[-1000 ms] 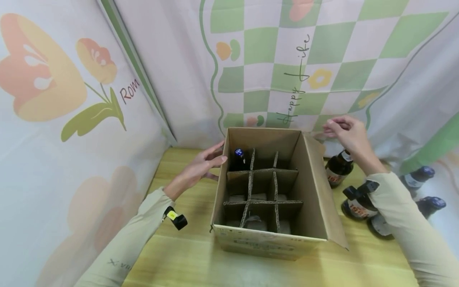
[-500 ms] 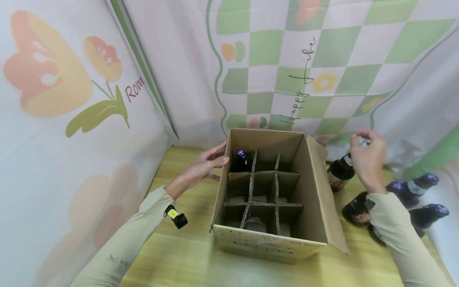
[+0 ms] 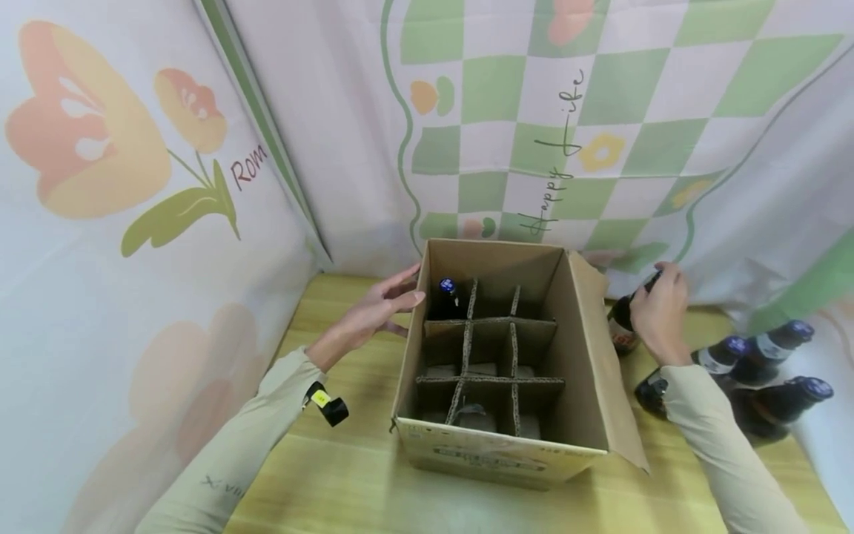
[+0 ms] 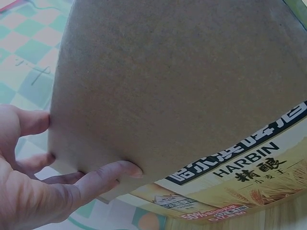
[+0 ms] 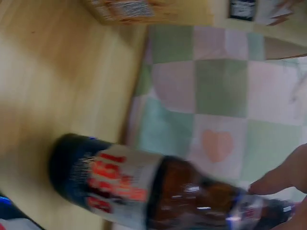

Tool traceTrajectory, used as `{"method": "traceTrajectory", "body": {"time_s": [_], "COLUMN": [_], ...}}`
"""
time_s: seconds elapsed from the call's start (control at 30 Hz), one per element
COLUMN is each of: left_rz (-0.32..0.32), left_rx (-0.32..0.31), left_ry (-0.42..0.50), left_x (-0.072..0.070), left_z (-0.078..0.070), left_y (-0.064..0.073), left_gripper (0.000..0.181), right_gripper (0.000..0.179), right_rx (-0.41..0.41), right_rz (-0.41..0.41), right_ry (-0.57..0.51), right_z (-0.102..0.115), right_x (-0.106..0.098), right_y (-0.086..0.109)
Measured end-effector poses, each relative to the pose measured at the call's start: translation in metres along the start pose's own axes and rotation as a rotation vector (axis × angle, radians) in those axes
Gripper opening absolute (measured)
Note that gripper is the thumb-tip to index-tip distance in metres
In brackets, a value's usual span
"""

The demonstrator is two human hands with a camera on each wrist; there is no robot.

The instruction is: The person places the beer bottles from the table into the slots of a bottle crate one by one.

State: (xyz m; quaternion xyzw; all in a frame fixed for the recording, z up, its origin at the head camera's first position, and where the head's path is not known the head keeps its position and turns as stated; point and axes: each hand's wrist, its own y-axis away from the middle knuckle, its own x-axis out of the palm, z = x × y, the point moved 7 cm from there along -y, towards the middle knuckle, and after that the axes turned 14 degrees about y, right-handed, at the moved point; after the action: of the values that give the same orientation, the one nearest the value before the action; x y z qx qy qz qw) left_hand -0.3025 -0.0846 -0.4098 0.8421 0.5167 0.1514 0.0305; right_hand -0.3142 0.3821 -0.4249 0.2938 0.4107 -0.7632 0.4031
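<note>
An open-topped cardboard box [image 3: 480, 454] with crossed dividers [image 3: 492, 380] stands on the table. A blue-capped bottle [image 3: 448, 286] sits in its back-left compartment. My left hand [image 3: 367, 315] rests against the box's left side; in the left wrist view its thumb [image 4: 112, 175] and fingers touch the plain cardboard wall. To the right of the box, my right hand [image 3: 660, 315] holds a brown beer bottle [image 3: 623, 325] by the neck. The right wrist view shows this bottle [image 5: 127, 184] with its pale, red-lettered label and my fingers at its neck.
Several more dark bottles [image 3: 780, 404] with blue caps stand at the right, beside my right forearm. The box's right flap [image 3: 617, 400] hangs outward toward them. A checked curtain [image 3: 547, 133] rises right behind the box.
My right hand has moved right and down from above the flap to the neck of the beer bottle, and now grips it. My left hand has stayed on the box.
</note>
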Motion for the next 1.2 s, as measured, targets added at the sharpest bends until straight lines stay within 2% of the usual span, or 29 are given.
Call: {"method": "traceTrajectory", "body": {"time_s": [0.07,0.23,0.5,0.7,0.93,1.07,1.2], "left_rz": [0.005,0.009,-0.007,0.003,0.003,0.001,0.001], "left_rx": [0.004,0.002,0.01,0.007,0.01,0.009,0.013], "left_ry": [-0.002,0.001,-0.006,-0.005,-0.004,-0.006,-0.003], "left_x": [0.0,0.0,-0.005,0.0,0.001,0.002,0.001], "left_z": [-0.001,0.0,0.001,0.001,0.001,0.001,0.001], "left_y": [0.0,0.002,0.005,0.002,0.001,0.001,0.002], "left_gripper": [0.073,0.073,0.073,0.073,0.072,0.072,0.073], "right_gripper": [0.054,0.057,0.061,0.057,0.054,0.052,0.041], "right_rx": [0.036,0.112,0.066,0.02,0.064,0.109,0.166], "right_rz": [0.013,-0.099,-0.299,-0.454,-0.561,-0.589,-0.528], "right_ry": [-0.01,-0.078,-0.134,-0.219,-0.272,-0.305,-0.3], "right_z": [-0.007,-0.02,-0.029,-0.041,-0.046,-0.044,-0.038], "right_x": [0.007,0.013,0.039,0.042,0.047,0.048,0.04], "right_y": [0.001,0.006,0.015,0.016,0.021,0.022,0.02]}}
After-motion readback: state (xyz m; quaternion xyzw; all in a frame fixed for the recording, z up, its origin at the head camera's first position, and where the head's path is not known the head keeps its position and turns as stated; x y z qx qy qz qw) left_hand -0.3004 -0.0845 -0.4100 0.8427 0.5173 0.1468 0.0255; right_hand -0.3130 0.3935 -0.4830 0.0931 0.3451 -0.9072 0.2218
